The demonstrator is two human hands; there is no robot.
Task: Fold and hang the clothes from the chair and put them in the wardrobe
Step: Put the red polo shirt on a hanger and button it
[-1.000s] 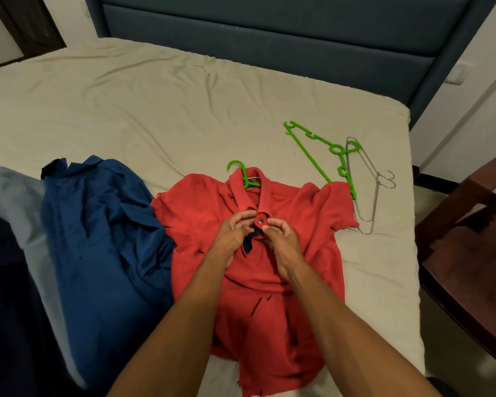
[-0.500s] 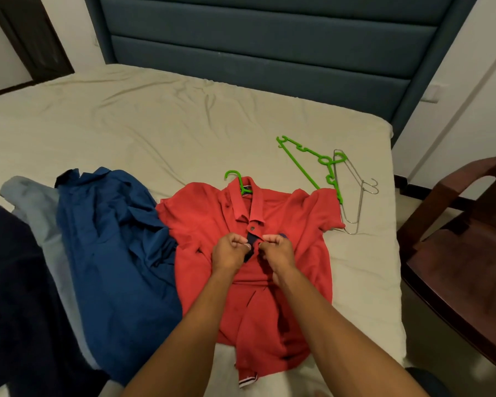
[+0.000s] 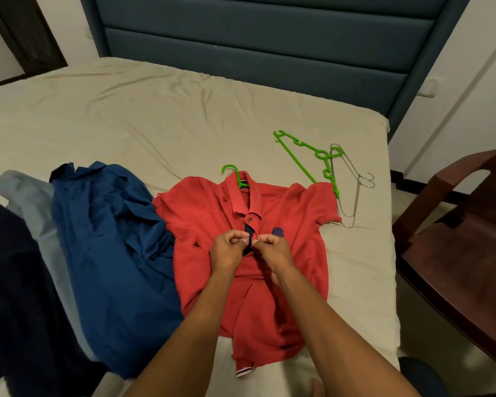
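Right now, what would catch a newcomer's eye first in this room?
A bright red polo shirt spread on the bed, a green hanger's hook poking from its collar. The left hand and right hand pinch its placket. A blue shirt lies left; a spare green hanger lies right.

Bed with clothes and hangers

At centre lies a red shirt; left, a blue shirt, perhaps over a grey garment; right, a green hanger and a wire hanger.

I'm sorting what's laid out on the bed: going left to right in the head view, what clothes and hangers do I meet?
Light blue garment → dark blue shirt → red polo shirt → spare green hanger → wire hanger.
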